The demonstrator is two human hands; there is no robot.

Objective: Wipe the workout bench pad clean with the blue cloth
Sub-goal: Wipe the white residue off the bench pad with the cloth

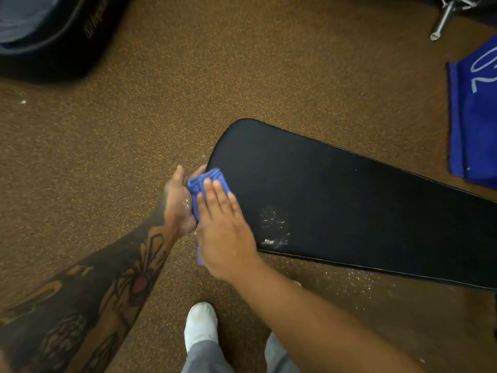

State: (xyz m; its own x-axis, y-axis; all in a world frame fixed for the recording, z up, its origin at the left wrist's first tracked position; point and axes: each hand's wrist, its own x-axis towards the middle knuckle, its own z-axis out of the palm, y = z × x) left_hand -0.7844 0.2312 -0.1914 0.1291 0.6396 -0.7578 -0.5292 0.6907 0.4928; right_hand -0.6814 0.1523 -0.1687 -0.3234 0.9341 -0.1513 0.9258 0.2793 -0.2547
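Note:
The black bench pad (336,195) runs from the centre to the right edge, narrowing toward its rounded near-left end. White powdery smears (274,227) mark its near edge. A crumpled blue cloth (200,184) sits at the pad's left rim, pinched between both hands. My left hand (178,203) cups the cloth from the left, off the pad's edge, with white dust on its palm. My right hand (226,227) lies flat over the cloth, fingers pointing up-left, covering most of it. A strip of cloth hangs below my right hand.
Brown speckled carpet (134,146) surrounds the pad, with white dust scattered under its near edge. A dark bag (53,33) sits at top left, a blue fabric item (476,119) at the right edge, a metal leg (443,20) at top right. My white shoe (200,324) is below.

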